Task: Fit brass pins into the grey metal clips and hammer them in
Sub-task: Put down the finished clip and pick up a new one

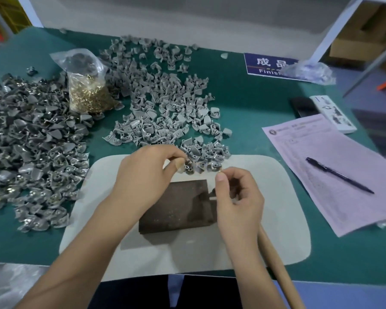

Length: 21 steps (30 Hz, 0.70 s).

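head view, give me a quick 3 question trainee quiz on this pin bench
1. True or false: the left hand pinches a grey clip.
2. Where does the bag of brass pins stand? A) on the pink form B) between the two clip piles C) on the dark block
3. What lies on the pink form?

Key: 1 true. 2 B. 3 a pen.

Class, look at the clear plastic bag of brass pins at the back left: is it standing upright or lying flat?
Upright. The bag of brass pins stands on its base on the green table, pins filling its lower part, the gathered top above.
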Available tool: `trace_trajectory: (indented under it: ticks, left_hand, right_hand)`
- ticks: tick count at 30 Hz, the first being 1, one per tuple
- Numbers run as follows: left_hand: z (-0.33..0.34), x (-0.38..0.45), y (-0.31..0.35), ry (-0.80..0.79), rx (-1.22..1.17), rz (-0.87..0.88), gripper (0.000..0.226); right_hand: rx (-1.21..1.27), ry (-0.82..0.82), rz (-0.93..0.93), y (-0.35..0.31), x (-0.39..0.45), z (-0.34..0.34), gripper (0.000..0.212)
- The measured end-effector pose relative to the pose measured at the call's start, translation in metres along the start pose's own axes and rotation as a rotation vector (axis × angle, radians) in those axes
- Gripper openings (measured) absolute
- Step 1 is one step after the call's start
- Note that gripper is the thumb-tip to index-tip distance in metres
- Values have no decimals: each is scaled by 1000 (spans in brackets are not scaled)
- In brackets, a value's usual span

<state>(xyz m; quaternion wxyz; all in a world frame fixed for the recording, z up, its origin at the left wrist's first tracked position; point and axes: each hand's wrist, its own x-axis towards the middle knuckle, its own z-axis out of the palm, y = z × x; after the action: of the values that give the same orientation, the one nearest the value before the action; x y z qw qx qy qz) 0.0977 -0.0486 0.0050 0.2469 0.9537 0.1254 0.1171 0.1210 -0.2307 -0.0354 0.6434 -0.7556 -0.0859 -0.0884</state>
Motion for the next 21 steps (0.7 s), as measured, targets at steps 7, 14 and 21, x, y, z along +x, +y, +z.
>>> trace_trajectory:
  ticks: [7, 14, 21]
  left_hand:
    - [17, 38, 6, -245, 246, -100, 37]
    - [13, 39, 10, -271, 317, -98, 32]
    - [-5, 6, 0, -115, 98, -79, 26]
  right_hand:
    - [-116, -46, -92, 10, -4, -5, 11]
    - [-163, -74, -91, 9, 0, -4, 31]
    - [-190, -69, -110, 10, -1, -5, 31]
